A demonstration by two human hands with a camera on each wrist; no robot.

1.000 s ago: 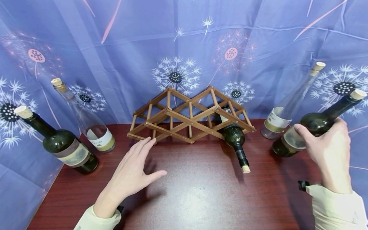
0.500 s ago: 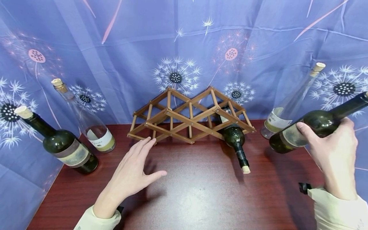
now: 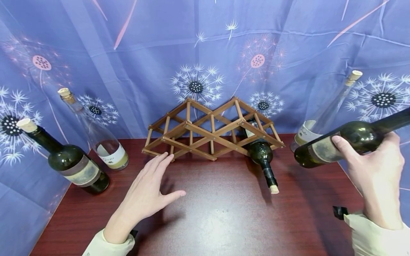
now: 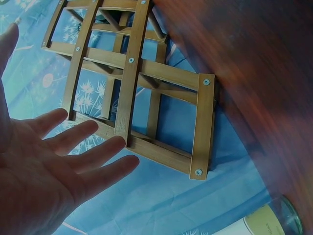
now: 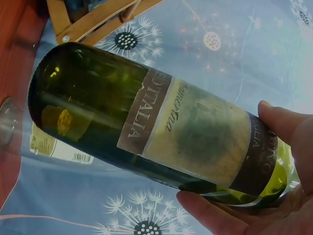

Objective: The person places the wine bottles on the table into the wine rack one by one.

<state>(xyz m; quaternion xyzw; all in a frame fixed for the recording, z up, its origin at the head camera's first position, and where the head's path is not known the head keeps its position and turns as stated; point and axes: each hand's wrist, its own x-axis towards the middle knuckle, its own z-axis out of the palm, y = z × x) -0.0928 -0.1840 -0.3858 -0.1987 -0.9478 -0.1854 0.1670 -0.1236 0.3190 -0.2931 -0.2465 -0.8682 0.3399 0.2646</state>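
The rack (image 3: 213,137) holds 1 bottle (image 3: 260,151); right hand (image 3: 378,167) grips a 2nd bottle (image 3: 357,135), left hand (image 3: 147,193) spread; 3 bottles (image 3: 72,160) (image 3: 110,153) (image 3: 308,132) stand left and right.

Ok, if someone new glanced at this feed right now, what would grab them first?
Probably the dark green bottle gripped in the right hand, tilted at the right edge of the head view. Next, the wooden lattice rack at the table's back middle, where a corked bottle lies in the right part, neck toward the viewer. Behind hangs a blue dandelion-print cloth.
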